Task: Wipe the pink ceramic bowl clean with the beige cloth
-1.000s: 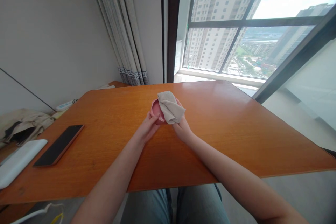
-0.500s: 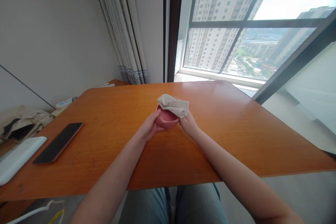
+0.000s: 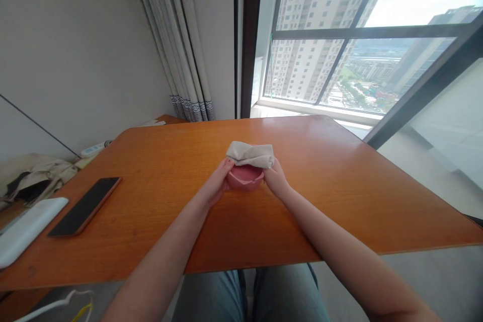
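A pink bowl (image 3: 245,181) is held up over the middle of the wooden table (image 3: 162,181), its opening partly covered. My left hand (image 3: 217,179) is closed on the bowl's left side, thumb at the rim. A light grey cloth (image 3: 251,154) lies folded across the bowl's far rim. At the right, my right hand (image 3: 276,177) is closed on the cloth against the bowl; most of its fingers are hidden behind them.
A dark phone (image 3: 86,206) lies at the table's left side, with a white device (image 3: 32,229) beside it. Crumpled beige fabric (image 3: 37,176) and a power strip (image 3: 95,148) are beyond the left edge. A window (image 3: 362,60) stands behind.
The bowl has shifted slightly right and toward me and turned more level. The cloth has settled flatter across its far rim, and both hands moved along with it.
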{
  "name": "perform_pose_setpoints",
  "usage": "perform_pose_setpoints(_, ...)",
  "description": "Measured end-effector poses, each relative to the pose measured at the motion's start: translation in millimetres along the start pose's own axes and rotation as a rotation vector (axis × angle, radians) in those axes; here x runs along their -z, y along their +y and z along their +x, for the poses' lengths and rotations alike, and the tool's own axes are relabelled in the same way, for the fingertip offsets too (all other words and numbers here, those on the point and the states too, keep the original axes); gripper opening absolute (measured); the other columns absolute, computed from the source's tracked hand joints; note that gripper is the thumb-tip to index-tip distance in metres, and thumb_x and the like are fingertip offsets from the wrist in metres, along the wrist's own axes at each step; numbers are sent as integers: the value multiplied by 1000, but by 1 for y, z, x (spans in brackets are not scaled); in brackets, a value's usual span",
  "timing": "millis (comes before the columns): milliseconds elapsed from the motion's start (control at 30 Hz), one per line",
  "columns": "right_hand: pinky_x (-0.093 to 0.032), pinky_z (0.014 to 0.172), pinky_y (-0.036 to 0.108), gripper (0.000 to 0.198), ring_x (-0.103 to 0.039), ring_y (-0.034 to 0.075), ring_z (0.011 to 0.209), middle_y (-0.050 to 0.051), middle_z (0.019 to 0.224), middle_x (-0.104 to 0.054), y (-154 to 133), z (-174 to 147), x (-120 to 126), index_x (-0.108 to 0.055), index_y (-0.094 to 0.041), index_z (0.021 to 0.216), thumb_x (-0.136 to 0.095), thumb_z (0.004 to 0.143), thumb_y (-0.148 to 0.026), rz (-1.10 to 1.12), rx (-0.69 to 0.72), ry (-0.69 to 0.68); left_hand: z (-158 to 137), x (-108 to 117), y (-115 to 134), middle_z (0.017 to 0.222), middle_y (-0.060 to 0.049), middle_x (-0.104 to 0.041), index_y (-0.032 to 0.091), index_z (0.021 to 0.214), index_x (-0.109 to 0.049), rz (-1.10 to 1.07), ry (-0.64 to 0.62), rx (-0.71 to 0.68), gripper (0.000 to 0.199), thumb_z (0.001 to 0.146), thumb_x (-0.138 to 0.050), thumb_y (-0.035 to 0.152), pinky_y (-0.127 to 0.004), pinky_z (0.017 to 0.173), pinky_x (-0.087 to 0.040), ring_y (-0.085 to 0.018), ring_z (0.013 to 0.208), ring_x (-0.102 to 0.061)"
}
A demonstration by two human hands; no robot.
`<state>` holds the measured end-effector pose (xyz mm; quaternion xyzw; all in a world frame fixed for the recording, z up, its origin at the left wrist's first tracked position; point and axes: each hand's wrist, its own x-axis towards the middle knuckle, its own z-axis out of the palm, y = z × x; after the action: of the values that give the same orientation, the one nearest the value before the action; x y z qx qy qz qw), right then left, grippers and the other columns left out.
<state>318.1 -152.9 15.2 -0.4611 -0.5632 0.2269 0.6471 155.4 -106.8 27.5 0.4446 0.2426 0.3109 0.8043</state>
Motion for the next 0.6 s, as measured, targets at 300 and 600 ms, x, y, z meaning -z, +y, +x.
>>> perform_pose_setpoints(300,-26,115,47,47,-28,26,140,7,152,-30,-1,-10,-8,-47,-24,134,-49,89,-35,-241,153,-115,7,-4,5,128,-3,-60,26,122,-56,-109,168,-230,43,80,-64,33,-28,84,-53,-20,115,-57)
perform_pose_setpoints(600,-23,117,48,46,-15,27,144,1,156,-22,-11,-21,-13,-52,-29,132,-56,85,-28,-449,418,-370,7,5,16,125,-6,-62,18,120,-60,-201,113,-322,42,88,-50,43,-34,103,-43,-25,125,-49)
